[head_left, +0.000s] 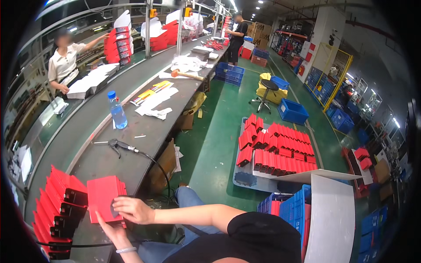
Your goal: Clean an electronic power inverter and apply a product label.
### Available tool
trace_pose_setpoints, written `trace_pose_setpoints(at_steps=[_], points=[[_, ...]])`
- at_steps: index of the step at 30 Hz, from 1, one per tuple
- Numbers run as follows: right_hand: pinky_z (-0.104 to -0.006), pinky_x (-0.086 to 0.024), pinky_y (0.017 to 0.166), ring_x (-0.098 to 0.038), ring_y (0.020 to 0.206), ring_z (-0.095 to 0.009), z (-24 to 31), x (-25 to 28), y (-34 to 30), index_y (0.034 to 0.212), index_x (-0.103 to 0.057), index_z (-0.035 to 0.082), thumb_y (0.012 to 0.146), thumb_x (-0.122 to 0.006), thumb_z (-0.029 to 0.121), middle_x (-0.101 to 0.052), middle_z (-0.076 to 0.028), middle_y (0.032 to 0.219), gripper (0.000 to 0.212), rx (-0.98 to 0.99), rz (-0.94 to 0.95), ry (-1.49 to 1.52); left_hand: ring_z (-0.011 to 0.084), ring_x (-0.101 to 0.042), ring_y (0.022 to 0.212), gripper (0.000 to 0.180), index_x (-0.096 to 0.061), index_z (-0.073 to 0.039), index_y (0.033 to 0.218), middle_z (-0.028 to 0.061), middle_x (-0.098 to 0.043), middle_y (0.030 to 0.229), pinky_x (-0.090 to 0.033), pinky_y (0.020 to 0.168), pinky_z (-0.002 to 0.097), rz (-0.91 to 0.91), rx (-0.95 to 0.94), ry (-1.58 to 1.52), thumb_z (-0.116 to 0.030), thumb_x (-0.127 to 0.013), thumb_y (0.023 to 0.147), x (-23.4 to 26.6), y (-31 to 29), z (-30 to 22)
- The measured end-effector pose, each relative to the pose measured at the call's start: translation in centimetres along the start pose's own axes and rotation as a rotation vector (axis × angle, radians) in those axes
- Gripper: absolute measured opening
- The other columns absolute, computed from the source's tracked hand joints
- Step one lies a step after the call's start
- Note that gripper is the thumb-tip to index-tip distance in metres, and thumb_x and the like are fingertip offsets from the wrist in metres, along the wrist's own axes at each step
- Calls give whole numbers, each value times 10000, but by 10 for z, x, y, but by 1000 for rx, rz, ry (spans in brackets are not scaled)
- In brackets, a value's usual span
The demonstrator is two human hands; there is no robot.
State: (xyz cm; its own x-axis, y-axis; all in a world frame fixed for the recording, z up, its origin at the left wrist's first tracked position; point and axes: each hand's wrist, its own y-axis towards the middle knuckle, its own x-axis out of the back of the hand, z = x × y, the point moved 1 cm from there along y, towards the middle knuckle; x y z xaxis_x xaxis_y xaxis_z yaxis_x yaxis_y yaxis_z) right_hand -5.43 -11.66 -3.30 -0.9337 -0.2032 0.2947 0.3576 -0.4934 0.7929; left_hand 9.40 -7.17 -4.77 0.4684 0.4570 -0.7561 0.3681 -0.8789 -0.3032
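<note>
Left hand [115, 233]: raised from below, wrist banded, fingers against the near edge of the red box [101, 195] — grasping it. Right hand [135, 210]: forearm nearly level from the right, elbow bent, fingers curled over the box's right side; a dark patch under the fingertips cannot be identified. The box is at the bench [147, 127] edge, beside a row of red boxes [49, 202]. Dark printing — a label-type marking — shows on the far brown cartons [262, 34].
</note>
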Motion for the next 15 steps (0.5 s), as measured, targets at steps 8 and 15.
trace_pose_setpoints(at_steps=[8,15], points=[[-397,-483,868,-554,1061,-337,25,-4,-10,856,-585,-34,759,-620,34,-612,-130,991,122,85,31,99,209,-594,912,528,-534,-35,1150,84,-597,1070,-505,784,322,-39,-3,36,-471,-550,851,3,3,-3],[-391,-500,843,-600,1003,-288,4,7,0,903,-608,0,770,-621,69,-636,-106,1000,150,257,109,3,230,-576,966,604,-500,-25,1201,105,-573,1125,-493,812,346,-25,14,30,-506,-549,838,-2,0,-1]])
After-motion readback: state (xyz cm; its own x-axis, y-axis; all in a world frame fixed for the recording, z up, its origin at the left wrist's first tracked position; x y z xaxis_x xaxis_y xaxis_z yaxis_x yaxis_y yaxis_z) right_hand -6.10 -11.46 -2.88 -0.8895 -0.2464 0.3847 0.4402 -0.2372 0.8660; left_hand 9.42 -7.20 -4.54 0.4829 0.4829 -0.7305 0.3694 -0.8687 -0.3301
